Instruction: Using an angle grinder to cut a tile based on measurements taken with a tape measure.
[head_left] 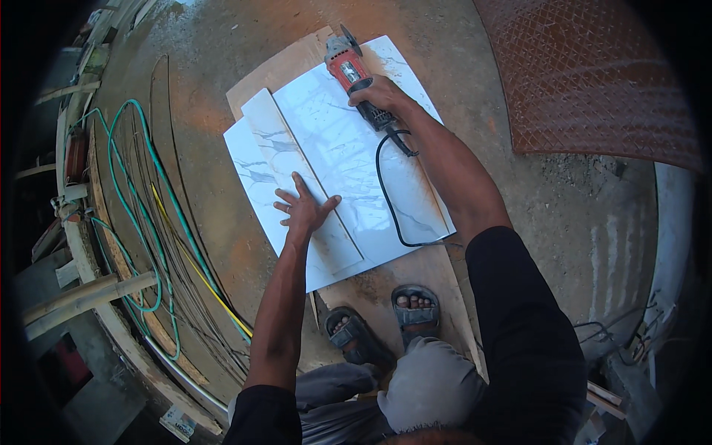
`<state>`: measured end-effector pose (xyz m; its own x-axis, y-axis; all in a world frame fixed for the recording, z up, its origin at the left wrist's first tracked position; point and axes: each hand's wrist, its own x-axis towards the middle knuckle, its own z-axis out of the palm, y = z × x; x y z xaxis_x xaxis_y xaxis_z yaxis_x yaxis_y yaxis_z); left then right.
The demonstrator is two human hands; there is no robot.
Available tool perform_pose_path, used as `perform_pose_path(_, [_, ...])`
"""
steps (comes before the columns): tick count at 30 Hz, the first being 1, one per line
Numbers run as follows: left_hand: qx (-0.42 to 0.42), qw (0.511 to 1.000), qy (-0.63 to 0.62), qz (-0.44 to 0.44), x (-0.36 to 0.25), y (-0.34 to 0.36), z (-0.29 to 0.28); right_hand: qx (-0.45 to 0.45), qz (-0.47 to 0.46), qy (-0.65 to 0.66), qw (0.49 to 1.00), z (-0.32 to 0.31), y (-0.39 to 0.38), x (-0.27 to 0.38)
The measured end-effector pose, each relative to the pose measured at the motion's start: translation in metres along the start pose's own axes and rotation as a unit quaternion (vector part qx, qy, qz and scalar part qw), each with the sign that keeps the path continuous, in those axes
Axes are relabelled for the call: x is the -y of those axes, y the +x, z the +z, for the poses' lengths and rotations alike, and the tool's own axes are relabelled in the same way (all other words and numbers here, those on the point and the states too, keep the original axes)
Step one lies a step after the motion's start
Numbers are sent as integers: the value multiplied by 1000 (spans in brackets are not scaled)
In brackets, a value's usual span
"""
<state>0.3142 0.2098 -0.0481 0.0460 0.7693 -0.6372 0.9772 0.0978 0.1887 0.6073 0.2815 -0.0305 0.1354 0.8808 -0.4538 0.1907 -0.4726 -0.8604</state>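
the right hand (382, 96) is wrapped round the body of a red-and-black angle grinder (347, 68), its disc (351, 40) up by the far edge of the large marble-patterned tile (356, 170); from here i can't tell whether the tool's weight rests there. the left hand (302, 213) is spread, fingers fanned over the narrow tile strip (274, 137), which lies on top of the large tile, left of its middle. i'd guess the grinder is hefty, best gripped round the body, well clear of the disc. both tiles look stiff, slick and brittle; the strip probably snaps easier, so i'd take it by both long edges. i count one grinder, one black cord (382, 178), two tile pieces, and two dark sandals (417, 316) on the brown board (386, 278).
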Motion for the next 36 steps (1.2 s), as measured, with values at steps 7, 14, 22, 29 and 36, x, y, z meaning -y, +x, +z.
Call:
perform_pose_path(7, [3,1000,1,-4,2,1,1,-21,-13,4,1000,4,-29,-9])
perform_pose_path(14, [5,1000,-1,-3,2,1,0,-32,30,16,999,13,-82,-31])
perform_pose_path(22, [6,1000,-6,-1,2,0,-1,-22,40,15,999,23,-161,-66])
perform_pose_path(29, [6,1000,6,-8,1,0,-2,-23,35,16,999,23,-163,-59])
perform_pose_path(36, [5,1000,20,-5,0,1,-3,-9,33,4,999,11,-101,-29])
